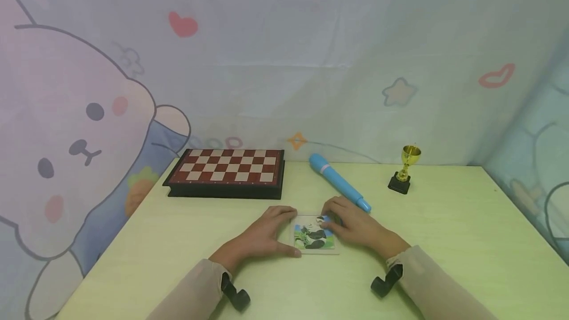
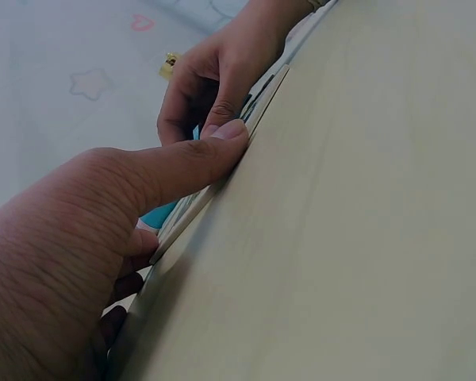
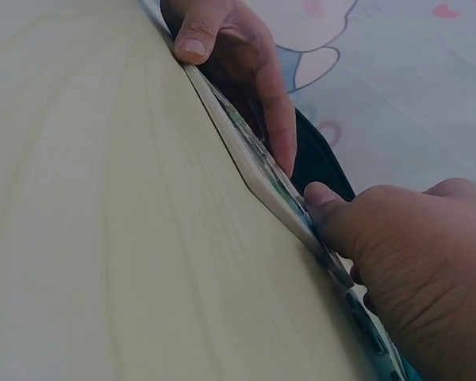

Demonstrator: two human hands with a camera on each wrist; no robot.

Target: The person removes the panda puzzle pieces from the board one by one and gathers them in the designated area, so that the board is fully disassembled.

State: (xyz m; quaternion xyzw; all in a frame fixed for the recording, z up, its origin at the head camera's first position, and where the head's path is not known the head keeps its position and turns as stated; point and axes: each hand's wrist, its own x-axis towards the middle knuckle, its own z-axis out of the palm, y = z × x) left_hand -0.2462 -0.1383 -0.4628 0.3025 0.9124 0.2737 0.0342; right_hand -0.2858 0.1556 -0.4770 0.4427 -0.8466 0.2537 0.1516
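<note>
A small square picture puzzle board (image 1: 314,236) with a black-and-white animal on green and blue lies flat on the pale green table (image 1: 444,241), near the front middle. My left hand (image 1: 284,233) holds its left side, the thumb (image 2: 198,155) pressed along the near edge and the fingers curled at the far edge. My right hand (image 1: 340,223) grips the right side, its curled fingertips (image 2: 222,119) pinching at the board's top right corner. In the right wrist view the board (image 3: 246,159) shows edge-on, with my right thumb (image 3: 325,202) on it.
A red-and-cream chessboard (image 1: 226,172) on a black case sits at the back left. A blue cylinder (image 1: 339,181) with a pink band lies diagonally just behind my right hand. A small gold trophy (image 1: 405,169) stands at the back right. A printed curtain hangs around the table.
</note>
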